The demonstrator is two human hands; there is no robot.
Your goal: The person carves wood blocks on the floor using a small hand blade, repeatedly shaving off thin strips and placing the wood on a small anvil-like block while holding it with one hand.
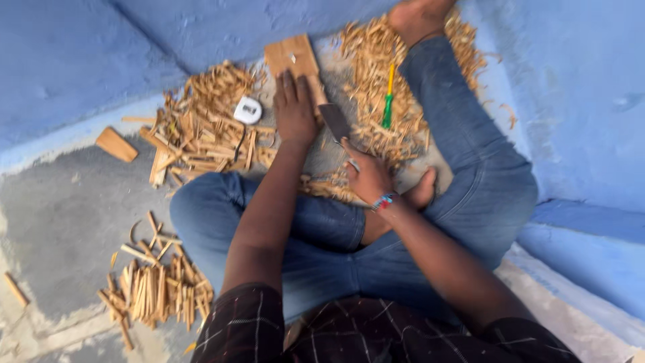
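Note:
I sit cross-legged on the floor in blue jeans. My left hand (294,106) presses down on a flat piece of wood (293,58) that lies on the ground in front of me. My right hand (367,176) grips the handle of a broad metal blade (334,121), whose edge rests against the wood right beside my left fingers. Wood shavings and chips (373,81) surround both hands.
A heap of cut wooden sticks (201,128) with a small white tape measure (247,109) lies to the left. Another stick pile (156,286) sits by my left knee. A green-and-yellow screwdriver (388,101) rests on shavings. Blue walls (578,81) close in.

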